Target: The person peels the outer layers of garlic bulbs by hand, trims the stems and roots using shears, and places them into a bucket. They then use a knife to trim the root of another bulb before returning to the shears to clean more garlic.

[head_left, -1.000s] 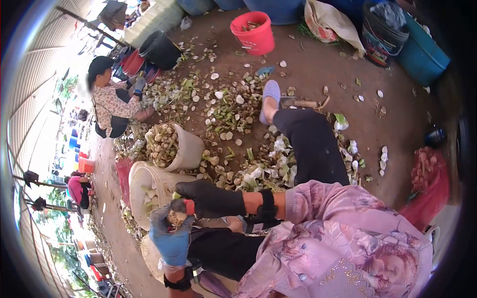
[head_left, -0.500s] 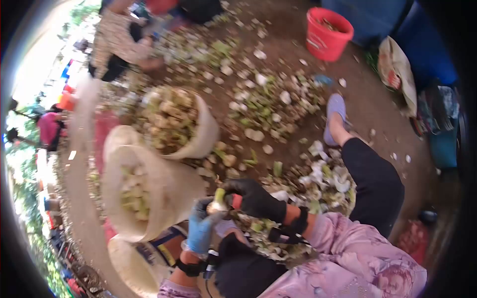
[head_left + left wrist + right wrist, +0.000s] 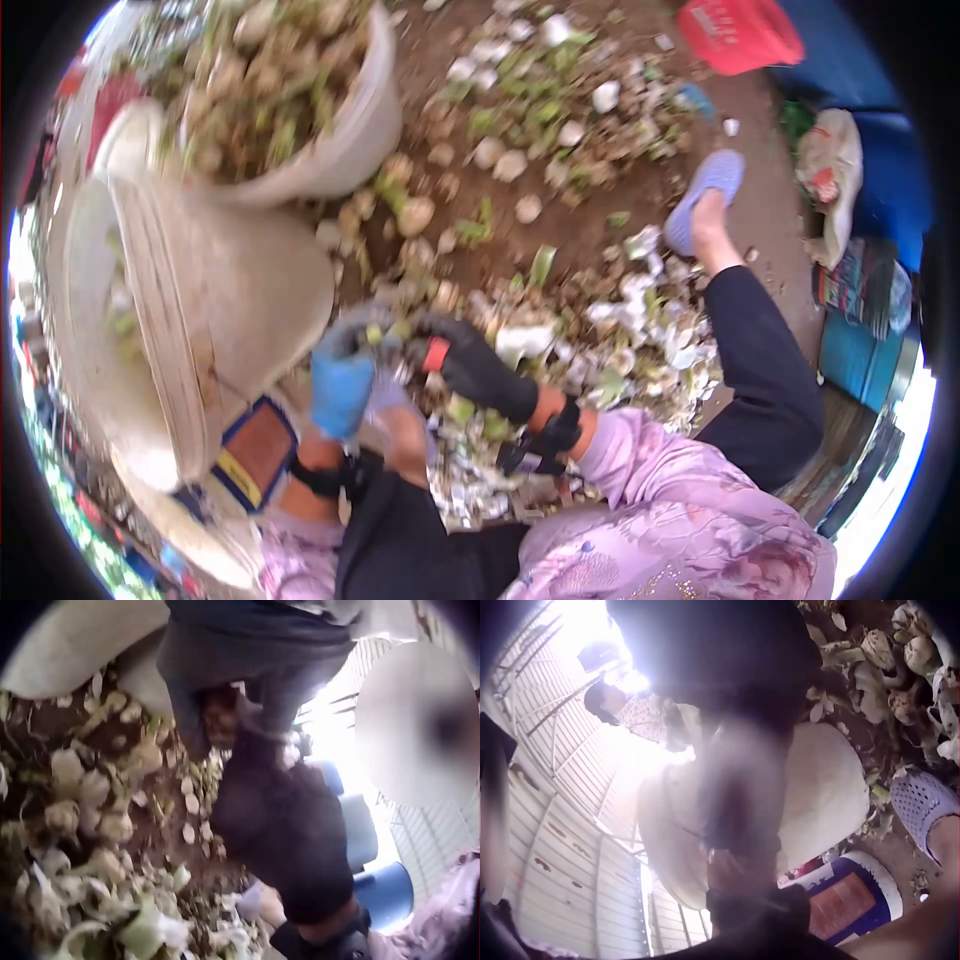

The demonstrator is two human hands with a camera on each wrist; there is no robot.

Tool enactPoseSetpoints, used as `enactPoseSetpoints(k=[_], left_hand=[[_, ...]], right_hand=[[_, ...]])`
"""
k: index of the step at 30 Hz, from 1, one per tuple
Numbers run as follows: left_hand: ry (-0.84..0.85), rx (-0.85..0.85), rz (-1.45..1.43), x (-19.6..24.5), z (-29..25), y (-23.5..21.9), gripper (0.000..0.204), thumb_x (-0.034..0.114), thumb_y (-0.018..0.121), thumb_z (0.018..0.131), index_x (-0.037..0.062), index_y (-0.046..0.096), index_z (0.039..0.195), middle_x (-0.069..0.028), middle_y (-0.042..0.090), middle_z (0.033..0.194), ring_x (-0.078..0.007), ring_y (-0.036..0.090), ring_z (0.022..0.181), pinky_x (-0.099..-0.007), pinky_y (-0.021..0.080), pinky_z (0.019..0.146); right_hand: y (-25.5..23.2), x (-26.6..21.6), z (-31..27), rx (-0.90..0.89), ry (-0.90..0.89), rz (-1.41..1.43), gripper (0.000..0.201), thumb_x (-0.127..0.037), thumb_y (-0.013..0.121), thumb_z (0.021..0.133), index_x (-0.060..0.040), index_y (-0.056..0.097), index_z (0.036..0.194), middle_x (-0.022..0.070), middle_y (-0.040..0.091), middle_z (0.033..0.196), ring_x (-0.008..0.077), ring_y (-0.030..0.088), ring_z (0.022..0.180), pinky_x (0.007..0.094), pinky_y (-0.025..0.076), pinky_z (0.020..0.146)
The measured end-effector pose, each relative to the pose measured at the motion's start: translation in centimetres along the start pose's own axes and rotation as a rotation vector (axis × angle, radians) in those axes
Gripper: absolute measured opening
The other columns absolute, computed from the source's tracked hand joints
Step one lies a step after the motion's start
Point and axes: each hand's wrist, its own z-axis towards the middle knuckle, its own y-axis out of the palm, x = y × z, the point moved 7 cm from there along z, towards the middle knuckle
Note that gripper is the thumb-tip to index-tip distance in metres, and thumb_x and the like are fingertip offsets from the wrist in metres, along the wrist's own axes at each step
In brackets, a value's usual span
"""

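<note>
In the head view, my left hand (image 3: 342, 385), in a blue glove with grey fingers, holds a garlic bulb; green stem shows at its fingertips. The brownish bulb (image 3: 220, 721) shows between the gloved fingers in the left wrist view. My right hand (image 3: 478, 372), in a black glove, is curled close beside the left, with a small red object (image 3: 436, 354) in its grip whose kind I cannot tell. Both hands are above the litter in front of the white bucket (image 3: 250, 290), which has pale pieces inside. Behind it a second bucket (image 3: 365, 130) is heaped with stemmed garlic.
Husks and cut stems (image 3: 610, 340) cover the ground between the legs. A foot in a lilac clog (image 3: 712, 190) rests on the right. A red bucket (image 3: 740, 35), a sack (image 3: 835, 180) and blue barrels (image 3: 885, 190) stand beyond. Another person (image 3: 634, 712) appears in the right wrist view.
The head view has swung down and closer, so the buckets look larger and further left. The hands stay together over the litter, and less of the bulb shows between them.
</note>
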Motion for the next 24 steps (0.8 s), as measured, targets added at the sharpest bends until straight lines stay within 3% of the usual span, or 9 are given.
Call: enactPoseSetpoints(k=[7,9,10,12,14,17,18,20,24], left_hand=[[-0.042,-0.042,-0.538,1.1,-0.9,-0.1,0.029,0.020,0.056,0.084,-0.0007,0.057,0.104,-0.0096,0.058,0.105,-0.0170,0.055,0.096,-0.0285,0.044,0.084],[-0.044,-0.008,-0.508,1.3,-0.7,-0.7,0.033,0.025,0.054,0.085,-0.0005,0.056,0.107,-0.0099,0.058,0.105,-0.0169,0.056,0.096,-0.0275,0.045,0.083],[-0.043,-0.007,-0.511,0.9,-0.9,-1.1,0.033,0.025,0.054,0.085,-0.0005,0.056,0.107,-0.0099,0.058,0.105,-0.0169,0.056,0.096,-0.0275,0.045,0.083],[-0.137,-0.081,-0.617,-0.5,-1.4,-0.8,0.033,0.024,0.053,0.086,0.0000,0.056,0.108,-0.0099,0.058,0.106,-0.0161,0.055,0.097,-0.0268,0.045,0.083],[-0.167,-0.131,-0.593,1.1,-1.6,0.2,0.029,0.016,0.055,0.084,-0.0001,0.056,0.108,-0.0099,0.058,0.105,-0.0163,0.055,0.096,-0.0268,0.045,0.084],[0.108,-0.079,0.050,2.3,-1.6,-0.6,0.028,0.002,0.056,0.080,0.0011,0.056,0.107,-0.0107,0.058,0.107,-0.0173,0.055,0.099,-0.0276,0.042,0.088],[0.108,-0.079,0.050,2.2,-1.8,-0.7,0.028,0.002,0.056,0.080,0.0011,0.056,0.107,-0.0107,0.058,0.107,-0.0173,0.055,0.099,-0.0276,0.042,0.088],[0.062,-0.156,-0.223,2.3,-2.2,-0.1,0.026,0.001,0.056,0.080,0.0012,0.057,0.106,-0.0112,0.058,0.109,-0.0175,0.054,0.102,-0.0282,0.041,0.090],[-0.022,-0.156,-0.657,0.8,-2.1,-0.1,0.027,0.005,0.057,0.080,0.0014,0.055,0.107,-0.0135,0.056,0.110,-0.0222,0.053,0.104,-0.0344,0.042,0.091]], right_hand=[[-9.8,4.6,-0.7,0.357,0.175,-0.415,0.033,-0.003,0.057,0.073,-0.0041,0.054,0.106,0.0121,0.060,0.091,0.0201,0.058,0.084,0.0294,0.046,0.073],[-8.4,1.3,-1.1,0.222,-0.074,-1.175,0.042,-0.008,0.061,0.073,-0.0058,0.049,0.113,0.0127,0.058,0.097,0.0193,0.058,0.086,0.0287,0.046,0.074],[-7.4,0.2,-1.0,0.220,-0.074,-1.178,0.042,-0.008,0.061,0.073,-0.0058,0.049,0.113,0.0127,0.058,0.097,0.0193,0.058,0.086,0.0287,0.046,0.074],[-3.6,0.3,-0.4,0.001,0.238,-0.204,0.048,-0.016,0.064,0.074,-0.0065,0.044,0.117,0.0119,0.056,0.096,0.0178,0.057,0.085,0.0285,0.046,0.073],[-0.7,-1.3,0.6,-0.100,0.239,-0.062,0.044,-0.018,0.064,0.076,-0.0046,0.046,0.113,0.0101,0.057,0.092,0.0163,0.056,0.082,0.0283,0.046,0.071],[-0.3,-1.1,0.9,-0.197,0.247,-0.084,0.030,-0.018,0.062,0.079,-0.0013,0.049,0.101,0.0066,0.057,0.084,0.0140,0.055,0.076,0.0275,0.046,0.068],[-0.8,-0.9,1.0,-0.196,0.244,-0.251,0.022,-0.016,0.060,0.081,0.0000,0.051,0.093,0.0049,0.057,0.081,0.0131,0.055,0.073,0.0269,0.046,0.066],[-2.4,-0.2,0.6,-0.011,0.400,0.126,0.018,-0.012,0.061,0.076,-0.0005,0.052,0.086,0.0077,0.057,0.075,0.0133,0.056,0.068,0.0286,0.046,0.064],[-8.3,4.0,-0.6,0.063,0.123,-0.879,0.025,-0.012,0.061,0.074,-0.0036,0.053,0.097,0.0139,0.060,0.079,0.0240,0.058,0.067,0.0319,0.047,0.064]])
